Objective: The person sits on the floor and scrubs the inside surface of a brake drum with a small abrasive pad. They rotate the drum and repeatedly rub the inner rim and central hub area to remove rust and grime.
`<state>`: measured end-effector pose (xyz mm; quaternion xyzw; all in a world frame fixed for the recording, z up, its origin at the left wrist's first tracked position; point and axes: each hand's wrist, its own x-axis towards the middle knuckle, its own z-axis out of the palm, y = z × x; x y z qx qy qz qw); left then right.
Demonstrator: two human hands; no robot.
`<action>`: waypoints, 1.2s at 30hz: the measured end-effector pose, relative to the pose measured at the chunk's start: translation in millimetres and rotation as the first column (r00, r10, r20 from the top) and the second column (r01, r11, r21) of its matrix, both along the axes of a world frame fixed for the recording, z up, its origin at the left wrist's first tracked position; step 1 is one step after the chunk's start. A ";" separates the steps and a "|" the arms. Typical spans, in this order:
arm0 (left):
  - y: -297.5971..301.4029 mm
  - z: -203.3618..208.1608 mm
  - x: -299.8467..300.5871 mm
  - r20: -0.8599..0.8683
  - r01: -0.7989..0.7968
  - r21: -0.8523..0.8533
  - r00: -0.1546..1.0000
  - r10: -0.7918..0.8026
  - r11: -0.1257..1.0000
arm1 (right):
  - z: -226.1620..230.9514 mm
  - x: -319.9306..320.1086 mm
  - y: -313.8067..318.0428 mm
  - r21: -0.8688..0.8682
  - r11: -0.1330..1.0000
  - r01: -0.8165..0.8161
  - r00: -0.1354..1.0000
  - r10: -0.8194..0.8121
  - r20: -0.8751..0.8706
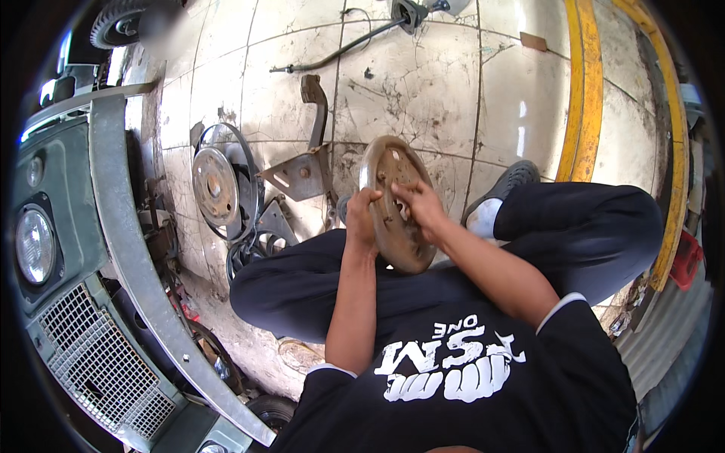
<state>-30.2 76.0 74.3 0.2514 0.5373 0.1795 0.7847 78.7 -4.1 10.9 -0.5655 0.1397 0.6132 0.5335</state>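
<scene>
Between my knees I hold a round, dished metal part [404,249], brown with rust and looking like a brake drum, tilted nearly on edge. My left hand [362,219] is closed on its left rim, the thumb pressing on its face. The right hand [423,208] grips it from the right, with thumb and fingers around the holes near its middle. The far side of the part is hidden, along with some of my fingertips. Left of my hands, a pedal arm [317,113] with a metal bracket [298,174] lies on the tiles.
A rusty disc [215,185] inside a black ring lies further left. Ahead is a long rod [340,51] with a fitting. A vehicle front with a steel bumper [143,264] runs down the left. Yellow rails [583,90] border the right. My shoe [502,189] rests on the tiles.
</scene>
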 end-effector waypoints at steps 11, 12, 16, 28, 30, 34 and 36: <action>7.4 -6.4 9.9 -0.037 0.091 0.029 0.995 -0.090 0.995 | -30.5 32.4 26.0 -0.033 0.997 0.068 0.998 -0.068 -0.014; 8.6 -10.9 6.8 -0.017 0.104 0.015 0.994 -0.104 0.994 | -20.0 37.7 23.7 -0.019 0.991 0.133 0.991 -0.133 0.024; 2.6 -20.7 11.9 0.037 0.101 -0.037 0.994 -0.099 0.994 | -10.6 55.6 16.4 -0.005 0.971 0.238 0.940 -0.229 0.254; -3.7 0.0 39.6 0.254 0.006 -0.117 0.967 0.024 0.993 | -10.2 69.1 -5.8 0.082 0.994 -0.069 0.787 0.004 0.617; -6.5 6.7 43.1 0.259 -0.115 -0.203 0.952 0.166 0.972 | -6.3 69.1 -3.5 0.053 0.996 -0.066 0.803 0.021 0.595; -7.9 20.0 39.8 0.248 -0.195 -0.248 0.934 0.257 0.949 | -27.3 77.1 -9.9 -0.066 0.993 -0.095 0.756 0.115 0.644; -9.9 7.4 33.6 0.209 -0.227 -0.236 0.938 0.278 0.945 | -30.9 72.6 -10.0 -0.058 0.987 -0.151 0.702 0.148 0.696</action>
